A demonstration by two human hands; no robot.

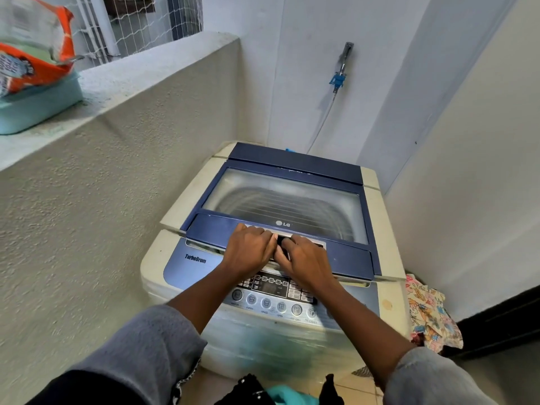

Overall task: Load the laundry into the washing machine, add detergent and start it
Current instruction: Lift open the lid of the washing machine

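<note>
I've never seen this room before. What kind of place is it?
Probably a home laundry corner, maybe a balcony: a top-loading washing machine, a detergent bag on the ledge, and a wall tap with a hose.

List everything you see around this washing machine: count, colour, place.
washing machine: one, white and blue, corner
lid: one, dark blue with clear window, over the drum
control panel: one, blue-grey, machine's front
detergent bag: one, orange, in the tub
tub: one, light blue, ledge upper left
tap: one, metal with blue fitting, back wall
floral cloth: one, multicoloured, floor right of machine
laundry: one pile, black and teal, bottom edge
left hand: one, gripping the lid's front handle
right hand: one, gripping the same handle
</note>
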